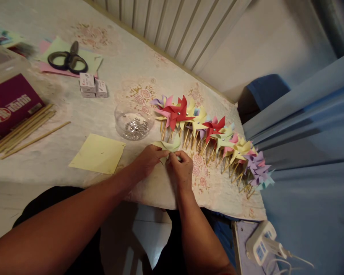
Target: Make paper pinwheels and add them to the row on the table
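Both my hands meet over the near part of the table around a pale green paper pinwheel (172, 143). My left hand (150, 158) grips its paper from the left, thumb and fingers pressed together. From the right, my right hand (182, 168) pinches at the pinwheel's middle; whatever small part lies between its fingertips is hidden. Just beyond my left hand stands a clear round dish (119, 128) with many small silvery pins or fasteners. A yellow paper square (97, 153) with small holes lies flat beside my left forearm.
Finished pinwheels (215, 128) on sticks form a long row at right. Wooden sticks (34, 139) lean on a purple box (14, 103) at left. Black scissors (70, 61) rest on coloured paper (96, 63) near small white boxes (88, 84). A power strip (259, 244) sits lower right.
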Action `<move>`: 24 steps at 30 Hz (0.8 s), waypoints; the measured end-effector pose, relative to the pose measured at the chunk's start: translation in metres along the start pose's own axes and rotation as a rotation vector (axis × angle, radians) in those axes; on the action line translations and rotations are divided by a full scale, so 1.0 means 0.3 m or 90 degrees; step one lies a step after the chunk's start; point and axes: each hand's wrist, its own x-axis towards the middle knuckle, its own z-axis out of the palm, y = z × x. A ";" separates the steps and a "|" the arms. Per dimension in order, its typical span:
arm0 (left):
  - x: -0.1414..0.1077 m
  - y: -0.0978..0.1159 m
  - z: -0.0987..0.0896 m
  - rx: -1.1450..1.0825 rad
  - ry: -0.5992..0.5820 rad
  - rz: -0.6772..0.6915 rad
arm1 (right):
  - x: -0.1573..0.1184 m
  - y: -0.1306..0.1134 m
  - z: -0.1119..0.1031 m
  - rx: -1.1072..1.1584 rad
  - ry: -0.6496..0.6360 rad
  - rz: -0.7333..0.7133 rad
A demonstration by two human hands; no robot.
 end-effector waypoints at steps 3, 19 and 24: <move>0.001 -0.001 0.001 -0.071 -0.030 -0.006 | 0.000 0.001 -0.001 -0.004 0.002 0.008; -0.009 0.014 0.008 -0.031 0.011 -0.006 | -0.009 -0.012 0.000 -0.011 0.002 0.007; 0.014 -0.023 -0.006 -0.092 -0.049 0.005 | 0.009 -0.006 -0.027 -0.019 0.055 -0.005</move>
